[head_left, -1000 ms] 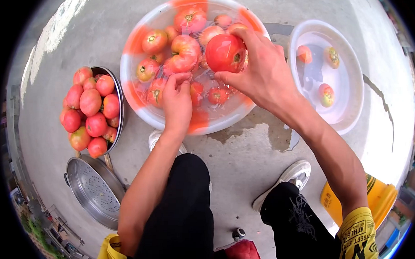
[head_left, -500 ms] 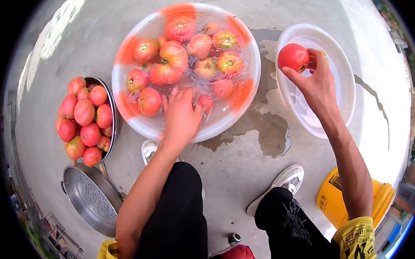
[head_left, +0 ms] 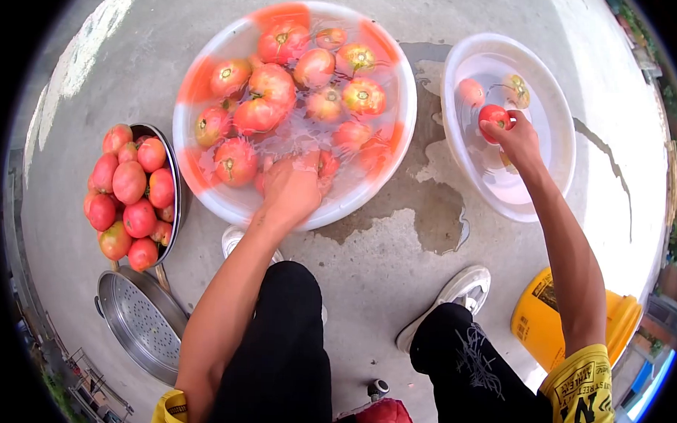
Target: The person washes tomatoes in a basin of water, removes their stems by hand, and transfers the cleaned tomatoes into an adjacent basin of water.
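Observation:
My right hand (head_left: pixel 518 140) grips a red tomato (head_left: pixel 494 121) low inside the white oval basin (head_left: pixel 566 156) on the right, beside a few other tomatoes in its water. My left hand (head_left: pixel 293 186) reaches down into the water of the large round tub (head_left: pixel 183 124), which has orange patches on its wall. Its fingers are under the surface among tomatoes, and what they touch or hold is unclear. Several tomatoes (head_left: pixel 264 98) float in the tub.
A metal bowl heaped with tomatoes (head_left: pixel 129 182) stands at the left, above an empty perforated steamer pan (head_left: pixel 137 320). A yellow bucket (head_left: pixel 532 315) is at the lower right. Water wets the concrete (head_left: pixel 439 211) between the basins. My shoes (head_left: pixel 462 290) are below.
My right hand has carried the red tomato from over the round tub to the right and down into the oval basin. My left hand has sunk deeper into the tub's water.

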The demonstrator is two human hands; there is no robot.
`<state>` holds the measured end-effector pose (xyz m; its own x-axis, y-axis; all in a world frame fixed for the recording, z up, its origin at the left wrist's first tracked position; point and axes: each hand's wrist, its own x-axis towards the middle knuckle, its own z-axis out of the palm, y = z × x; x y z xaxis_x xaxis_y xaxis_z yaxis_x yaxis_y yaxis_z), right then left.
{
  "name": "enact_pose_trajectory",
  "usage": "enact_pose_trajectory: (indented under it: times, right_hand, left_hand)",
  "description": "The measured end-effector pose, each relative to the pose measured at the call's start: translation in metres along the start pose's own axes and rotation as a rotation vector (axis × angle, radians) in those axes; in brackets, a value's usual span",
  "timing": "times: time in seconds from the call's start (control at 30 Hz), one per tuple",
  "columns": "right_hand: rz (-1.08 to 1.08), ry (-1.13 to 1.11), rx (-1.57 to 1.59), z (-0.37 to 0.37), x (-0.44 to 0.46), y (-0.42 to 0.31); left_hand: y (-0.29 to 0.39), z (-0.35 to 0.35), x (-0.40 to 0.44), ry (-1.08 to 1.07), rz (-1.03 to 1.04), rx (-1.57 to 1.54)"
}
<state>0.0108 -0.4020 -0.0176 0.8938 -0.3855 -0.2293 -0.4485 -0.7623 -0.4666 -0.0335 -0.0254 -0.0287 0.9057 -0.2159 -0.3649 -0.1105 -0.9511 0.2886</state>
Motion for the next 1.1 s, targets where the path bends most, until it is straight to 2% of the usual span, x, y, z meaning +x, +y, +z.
enact_pose_trajectory:
  times: [0.03, 0.07, 0.1, 0.13, 0.17, 0.2, 0.23, 0.27, 0.33, 0.4, 0.43, 0.5, 0.57, 0.63, 0.67, 0.7, 0.73, 0.9, 0.97, 1.03, 1.07, 1.1]
  right_hand:
    - [-0.013, -0.037, -0.066, 0.000, 0.001, -0.002]
    - [-0.027, -0.074, -0.133, 0.002, 0.001, -0.005]
    - [-0.027, -0.075, -0.131, 0.006, -0.002, -0.008]
    - [-0.150, 0.094, -0.232, 0.011, -0.006, -0.012]
    - [-0.272, 0.265, -0.330, 0.017, -0.011, -0.017]
    - [-0.274, 0.265, -0.326, 0.019, -0.022, -0.032]
    - [-0.433, 0.253, -0.212, 0.019, -0.037, -0.057]
    - [-0.592, 0.242, -0.097, 0.022, -0.053, -0.080]
    - [-0.784, 0.075, 0.097, 0.039, -0.084, -0.118]
    - [-0.886, -0.153, 0.239, 0.064, -0.105, -0.145]
    - [-0.901, -0.182, 0.256, 0.079, -0.110, -0.154]
    - [-0.913, -0.215, 0.273, 0.108, -0.112, -0.161]
    - [-0.899, -0.217, 0.126, 0.132, -0.109, -0.164]
    - [-0.844, -0.263, 0.087, 0.146, -0.107, -0.167]
    - [-0.787, -0.305, 0.047, 0.151, -0.105, -0.168]
    - [-0.788, -0.308, 0.044, 0.153, -0.104, -0.169]
    - [-0.750, -0.334, 0.061, 0.154, -0.102, -0.170]
    - [-0.737, -0.404, 0.172, 0.164, -0.088, -0.162]
    - [-0.560, -0.572, 0.421, 0.161, -0.086, -0.164]
    - [-0.508, -0.623, 0.525, 0.161, -0.085, -0.164]
    - [-0.454, -0.671, 0.630, 0.161, -0.085, -0.164]
    - [-0.454, -0.670, 0.631, 0.153, -0.088, -0.166]
  left_hand:
    - [0.003, -0.006, 0.000, -0.110, -0.031, -0.043]
    - [0.001, -0.002, 0.000, -0.112, -0.033, -0.043]
    - [-0.002, 0.004, 0.001, 0.012, -0.012, -0.161]
    - [-0.005, 0.008, 0.002, 0.140, 0.011, -0.278]
    - [-0.007, 0.010, 0.004, 0.143, 0.011, -0.273]
    - [-0.009, 0.013, 0.004, 0.253, 0.041, -0.425]
    - [-0.010, 0.013, 0.004, 0.366, 0.072, -0.577]
    - [-0.012, 0.012, 0.005, 0.372, 0.072, -0.574]
    - [-0.014, 0.010, 0.004, 0.362, 0.097, -0.584]
    - [-0.013, 0.008, 0.005, 0.373, 0.109, -0.582]
    - [-0.010, 0.007, 0.007, 0.383, 0.124, -0.583]
    - [-0.001, 0.004, 0.011, 0.340, 0.069, -0.596]
    - [-0.003, 0.007, 0.013, 0.294, 0.007, -0.610]
    - [-0.007, 0.014, 0.017, 0.382, 0.110, -0.406]
    - [-0.009, 0.017, 0.017, 0.382, 0.107, -0.409]
    - [-0.006, 0.013, 0.014, 0.341, 0.018, -0.260]
    - [-0.004, 0.010, 0.012, 0.299, -0.068, -0.109]
    - [0.000, 0.007, 0.011, 0.290, -0.061, -0.150]
    - [0.000, 0.010, 0.013, 0.304, -0.092, -0.164]
    - [-0.008, 0.018, 0.019, 0.425, -0.013, -0.455]
    - [-0.011, 0.022, 0.023, 0.424, -0.011, -0.454]
    - [-0.012, 0.023, 0.026, 0.440, -0.020, -0.794]
